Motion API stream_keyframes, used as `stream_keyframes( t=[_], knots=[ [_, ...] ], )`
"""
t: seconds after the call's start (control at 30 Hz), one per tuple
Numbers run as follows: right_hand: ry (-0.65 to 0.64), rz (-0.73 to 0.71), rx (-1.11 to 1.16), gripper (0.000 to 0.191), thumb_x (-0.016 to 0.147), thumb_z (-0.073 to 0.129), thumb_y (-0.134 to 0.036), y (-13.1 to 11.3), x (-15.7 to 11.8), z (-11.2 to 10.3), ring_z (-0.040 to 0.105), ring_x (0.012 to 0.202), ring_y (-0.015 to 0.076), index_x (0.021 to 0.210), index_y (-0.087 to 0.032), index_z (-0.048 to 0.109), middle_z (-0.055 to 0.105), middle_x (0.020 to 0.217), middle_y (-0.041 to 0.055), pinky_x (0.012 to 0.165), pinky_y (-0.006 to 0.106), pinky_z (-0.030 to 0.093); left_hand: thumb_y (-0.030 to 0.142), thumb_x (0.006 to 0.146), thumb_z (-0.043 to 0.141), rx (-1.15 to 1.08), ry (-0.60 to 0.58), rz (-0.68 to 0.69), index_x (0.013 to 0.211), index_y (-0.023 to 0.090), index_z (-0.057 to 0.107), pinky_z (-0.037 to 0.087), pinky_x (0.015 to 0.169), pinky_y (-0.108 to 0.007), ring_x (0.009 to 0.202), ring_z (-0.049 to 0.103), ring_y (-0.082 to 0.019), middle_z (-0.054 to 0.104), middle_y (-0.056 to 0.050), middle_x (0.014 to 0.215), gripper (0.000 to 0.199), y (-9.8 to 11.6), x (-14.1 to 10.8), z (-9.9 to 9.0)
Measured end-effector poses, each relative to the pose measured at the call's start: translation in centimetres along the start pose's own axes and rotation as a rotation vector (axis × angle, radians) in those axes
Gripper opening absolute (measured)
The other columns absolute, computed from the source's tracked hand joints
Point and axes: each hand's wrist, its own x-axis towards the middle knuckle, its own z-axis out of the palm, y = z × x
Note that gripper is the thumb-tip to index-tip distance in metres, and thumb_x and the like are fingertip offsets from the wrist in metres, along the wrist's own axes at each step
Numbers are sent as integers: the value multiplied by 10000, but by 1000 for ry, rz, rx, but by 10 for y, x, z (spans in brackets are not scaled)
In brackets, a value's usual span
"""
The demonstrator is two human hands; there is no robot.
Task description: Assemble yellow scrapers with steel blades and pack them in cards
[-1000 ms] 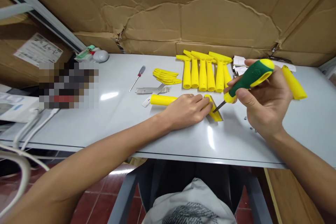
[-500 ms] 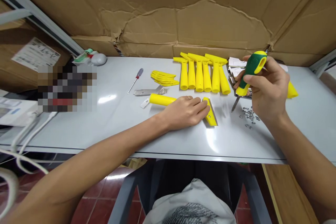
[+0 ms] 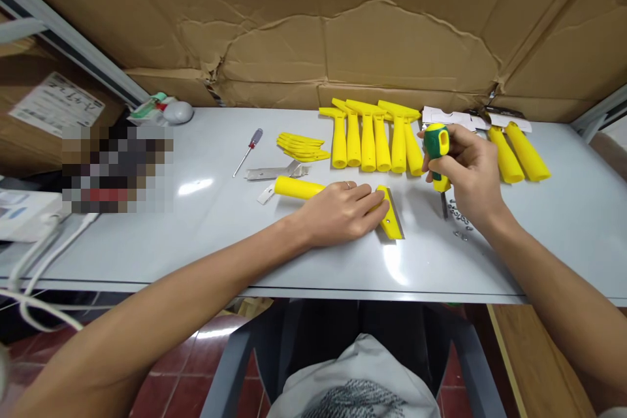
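My left hand (image 3: 345,212) is closed around a yellow scraper (image 3: 296,188), pressing it flat on the table. The scraper's head, with a metal blade along its right edge, sticks out past my fingers, and one screw shows in it. My right hand (image 3: 473,170) grips a green and yellow screwdriver (image 3: 437,144), its shaft pointing down. The tip is beside a small pile of screws (image 3: 458,214), partly hidden behind my hand; whether it touches one I cannot tell.
Several yellow scraper handles (image 3: 367,137) stand in a row at the back. Left of them lie stacked yellow pieces (image 3: 301,145), metal blades (image 3: 269,174) and a second screwdriver (image 3: 249,150). Two more handles (image 3: 526,150) lie at the right. Cables (image 3: 49,255) cross the left edge.
My right hand has moved left and down with the screwdriver, which now stands nearly upright beside the screws. My left hand still holds the scraper in place.
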Motion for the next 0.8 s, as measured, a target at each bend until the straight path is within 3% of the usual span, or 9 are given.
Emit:
stream_keyframes(
  t=[0.4,0.57,0.8],
  knots=[
    [14,-50,-55,294,693,668,-73,6,-3,1,598,608,142,915,-261,711,643,717,-39,505,285,511,143,1064,579,14,-7,16,1079,123,713,542,579,-287,725,669,-147,785,-56,969,137,0,-1,-1],
    [27,15,154,287,727,680,-114,5,0,-2,623,583,147,971,-258,728,645,702,-35,469,285,481,131,1066,571,-35,12,30,1086,100,715,565,607,-289,732,672,-151,776,-80,963,148,1,0,-1],
    [86,125,375,282,799,747,-268,10,1,-7,760,749,230,1061,-304,648,743,841,-4,465,324,488,141,1079,540,-119,68,65,1063,94,725,577,624,-299,724,660,-155,758,-74,928,192,5,0,0]
  ],
)
